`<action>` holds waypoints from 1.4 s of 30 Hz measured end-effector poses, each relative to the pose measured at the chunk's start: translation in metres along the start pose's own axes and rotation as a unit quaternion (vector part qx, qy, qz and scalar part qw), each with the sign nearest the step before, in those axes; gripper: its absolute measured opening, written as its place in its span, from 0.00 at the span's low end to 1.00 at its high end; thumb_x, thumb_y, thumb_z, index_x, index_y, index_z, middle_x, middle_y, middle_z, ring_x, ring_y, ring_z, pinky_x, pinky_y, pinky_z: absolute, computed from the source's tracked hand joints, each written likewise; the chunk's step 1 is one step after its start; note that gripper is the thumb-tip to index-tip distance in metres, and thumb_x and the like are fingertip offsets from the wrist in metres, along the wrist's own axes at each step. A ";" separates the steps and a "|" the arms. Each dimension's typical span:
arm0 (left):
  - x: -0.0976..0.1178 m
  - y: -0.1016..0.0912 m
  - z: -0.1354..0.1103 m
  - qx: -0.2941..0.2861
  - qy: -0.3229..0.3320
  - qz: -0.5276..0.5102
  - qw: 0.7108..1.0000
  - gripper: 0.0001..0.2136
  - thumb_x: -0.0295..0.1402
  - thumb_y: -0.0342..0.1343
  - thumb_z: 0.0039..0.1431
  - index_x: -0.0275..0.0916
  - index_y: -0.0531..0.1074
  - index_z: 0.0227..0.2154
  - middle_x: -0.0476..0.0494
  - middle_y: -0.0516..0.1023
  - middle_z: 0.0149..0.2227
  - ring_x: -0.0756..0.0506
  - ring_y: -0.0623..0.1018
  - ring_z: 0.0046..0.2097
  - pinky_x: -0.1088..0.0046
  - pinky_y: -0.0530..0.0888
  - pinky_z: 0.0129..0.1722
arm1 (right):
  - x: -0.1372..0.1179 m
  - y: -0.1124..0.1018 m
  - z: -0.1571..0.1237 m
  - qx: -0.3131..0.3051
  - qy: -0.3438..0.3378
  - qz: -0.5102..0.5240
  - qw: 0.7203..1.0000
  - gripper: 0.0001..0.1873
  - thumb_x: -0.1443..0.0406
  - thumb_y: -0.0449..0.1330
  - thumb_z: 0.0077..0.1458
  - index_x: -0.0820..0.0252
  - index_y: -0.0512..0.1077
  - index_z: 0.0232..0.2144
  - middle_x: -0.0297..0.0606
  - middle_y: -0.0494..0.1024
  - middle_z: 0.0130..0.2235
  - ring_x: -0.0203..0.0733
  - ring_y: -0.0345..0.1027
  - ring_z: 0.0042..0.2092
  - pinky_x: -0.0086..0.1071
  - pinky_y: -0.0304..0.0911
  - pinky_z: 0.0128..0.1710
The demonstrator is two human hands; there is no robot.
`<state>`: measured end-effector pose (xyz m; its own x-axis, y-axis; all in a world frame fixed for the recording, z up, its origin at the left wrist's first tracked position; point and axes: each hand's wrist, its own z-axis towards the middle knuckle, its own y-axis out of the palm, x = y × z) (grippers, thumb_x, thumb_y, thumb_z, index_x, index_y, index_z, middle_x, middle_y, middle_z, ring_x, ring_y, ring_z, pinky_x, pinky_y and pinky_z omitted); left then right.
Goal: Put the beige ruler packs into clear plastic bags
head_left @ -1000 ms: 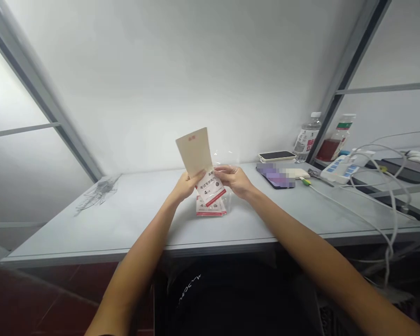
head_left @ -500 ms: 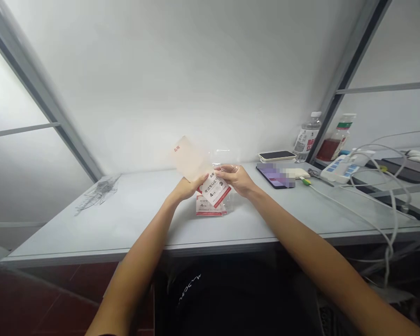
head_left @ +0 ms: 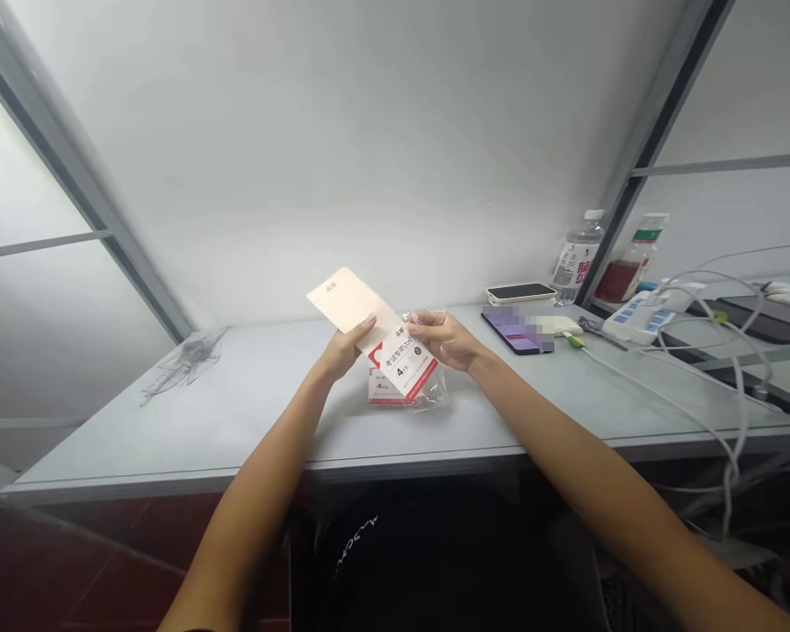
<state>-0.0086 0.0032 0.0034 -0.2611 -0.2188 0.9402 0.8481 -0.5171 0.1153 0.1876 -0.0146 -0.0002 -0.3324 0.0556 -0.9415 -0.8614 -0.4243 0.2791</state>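
Over the table, my left hand pinches a long printed card with its thumb on top. The upper part is plain cream with a small red mark; the lower end carries black print, a "4" and a red band. My right hand is closed on a clear plastic bag, its thumb near the card's right edge. The bag lies around or behind the card's lower end; I cannot tell which. Partly hidden below the card, a similar red-and-white printed packet lies on the table.
On the right are a phone with a lit screen, another phone, a water bottle, a bottle of red liquid, a power strip and white cables. Dark scribble-like marks show on the table's left.
The card has tilted and come lower, showing more of its printed face. My left hand has shifted slightly left. The clear bag now hangs lower beside the card's red end.
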 end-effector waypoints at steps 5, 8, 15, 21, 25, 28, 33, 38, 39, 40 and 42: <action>0.004 0.001 -0.001 0.016 -0.013 0.074 0.997 0.20 0.41 0.57 0.49 0.33 0.70 0.43 0.35 0.75 0.44 0.38 0.75 0.44 0.61 0.71 0.43 | -0.001 -0.004 0.002 0.043 -0.005 -0.035 0.998 0.14 0.62 0.69 0.37 0.60 0.76 0.29 0.35 0.77 0.29 0.37 0.71 0.30 0.32 0.65 0.32; 0.007 -0.001 -0.003 -0.019 -0.053 0.124 0.991 0.21 0.41 0.58 0.49 0.35 0.70 0.44 0.36 0.75 0.44 0.38 0.75 0.44 0.60 0.71 0.42 | 0.000 -0.006 0.005 0.063 -0.007 -0.060 0.996 0.16 0.62 0.69 0.37 0.60 0.76 0.32 0.35 0.77 0.27 0.36 0.70 0.28 0.32 0.66 0.32; 0.015 -0.004 -0.008 -0.082 -0.091 0.178 0.976 0.20 0.39 0.58 0.48 0.37 0.71 0.44 0.37 0.75 0.44 0.38 0.75 0.45 0.62 0.72 0.42 | -0.001 -0.004 0.002 0.055 0.006 -0.053 0.997 0.28 0.64 0.67 0.41 0.53 0.70 0.48 0.39 0.78 0.40 0.36 0.71 0.28 0.35 0.69 0.33; 0.013 -0.003 -0.007 -0.126 -0.139 0.194 0.963 0.23 0.36 0.61 0.46 0.39 0.69 0.48 0.38 0.74 0.47 0.38 0.74 0.47 0.61 0.71 0.45 | 0.001 -0.005 0.002 0.035 0.012 -0.046 0.998 0.30 0.65 0.65 0.45 0.51 0.66 0.52 0.34 0.78 0.35 0.33 0.70 0.26 0.33 0.70 0.31; 0.007 0.001 -0.003 -0.037 -0.069 0.162 0.984 0.23 0.40 0.59 0.48 0.37 0.69 0.48 0.36 0.74 0.47 0.38 0.74 0.47 0.60 0.71 0.43 | 0.004 -0.006 0.005 0.052 -0.001 -0.040 0.998 0.28 0.64 0.65 0.45 0.51 0.67 0.51 0.34 0.78 0.35 0.36 0.72 0.27 0.33 0.70 0.30; 0.004 0.002 -0.001 0.017 -0.043 0.143 0.989 0.23 0.45 0.54 0.52 0.33 0.70 0.45 0.34 0.75 0.45 0.38 0.75 0.44 0.60 0.72 0.42 | 0.005 -0.005 0.006 0.073 -0.003 -0.046 0.996 0.28 0.64 0.66 0.44 0.52 0.68 0.51 0.35 0.78 0.34 0.36 0.72 0.26 0.32 0.70 0.29; 0.002 0.000 -0.001 -0.010 -0.049 0.136 0.989 0.24 0.46 0.56 0.50 0.33 0.71 0.45 0.34 0.76 0.44 0.37 0.75 0.44 0.61 0.72 0.42 | 0.004 -0.002 0.004 0.080 -0.003 -0.043 0.996 0.26 0.64 0.65 0.45 0.53 0.69 0.49 0.34 0.78 0.34 0.34 0.71 0.26 0.32 0.70 0.30; 0.004 -0.004 -0.001 -0.024 -0.067 0.149 0.986 0.24 0.46 0.57 0.49 0.33 0.72 0.44 0.34 0.76 0.43 0.38 0.75 0.43 0.61 0.72 0.42 | 0.007 -0.002 0.005 0.074 0.019 -0.017 0.997 0.25 0.64 0.65 0.45 0.53 0.69 0.48 0.36 0.78 0.36 0.39 0.74 0.30 0.34 0.71 0.33; 0.005 -0.005 -0.001 -0.028 -0.070 0.156 0.985 0.23 0.46 0.57 0.49 0.33 0.72 0.43 0.35 0.76 0.43 0.38 0.75 0.43 0.61 0.72 0.42 | 0.008 -0.002 0.005 0.079 0.021 -0.010 0.997 0.23 0.64 0.65 0.44 0.54 0.70 0.46 0.37 0.78 0.36 0.39 0.74 0.29 0.35 0.71 0.32; 0.005 -0.005 -0.002 -0.031 -0.073 0.164 0.983 0.23 0.46 0.57 0.49 0.33 0.72 0.43 0.35 0.76 0.43 0.38 0.76 0.42 0.61 0.72 0.41 | 0.009 -0.002 0.006 0.085 0.023 -0.003 0.996 0.22 0.64 0.65 0.44 0.56 0.71 0.45 0.38 0.78 0.35 0.39 0.74 0.29 0.35 0.71 0.32; 0.005 -0.006 -0.002 -0.033 -0.077 0.187 0.979 0.23 0.46 0.56 0.49 0.34 0.72 0.43 0.35 0.76 0.43 0.38 0.76 0.42 0.62 0.72 0.40 | 0.010 -0.001 0.007 0.096 0.024 0.007 0.995 0.19 0.64 0.66 0.44 0.58 0.71 0.42 0.39 0.78 0.34 0.40 0.74 0.28 0.35 0.71 0.31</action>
<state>-0.0157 0.0034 0.0064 0.1398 -0.2777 0.9504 0.8383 -0.4777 -0.2629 0.1827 -0.0074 -0.0090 -0.3298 0.0056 -0.9440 -0.9161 -0.2436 0.3186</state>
